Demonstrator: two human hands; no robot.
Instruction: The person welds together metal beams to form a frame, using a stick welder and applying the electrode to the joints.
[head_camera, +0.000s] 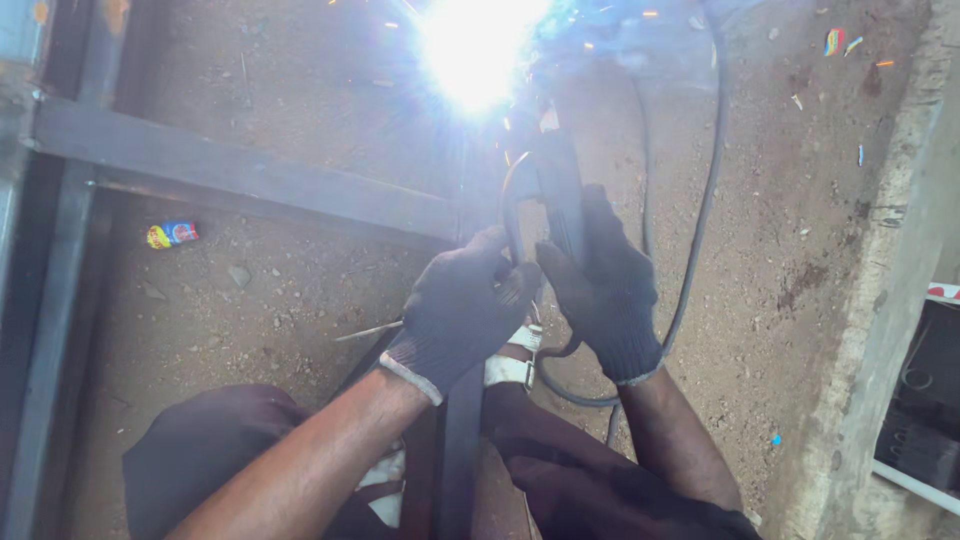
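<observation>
**Arc struck at the frame joint**

Over the sandy ground, head view: both gloved hands close together on one welding electrode holder (556, 195). Right hand (600, 290) is wrapped round its grip; left hand (462, 305) is curled against it from the side, steadying. Holder tip meets the steel frame (250, 170) where the arc (478, 45) burns. Black cable (700, 200) loops past the right wrist. Risk, as judged: sparks could scorch the bare forearms; a snagged cable could pull the tip off the joint.
</observation>
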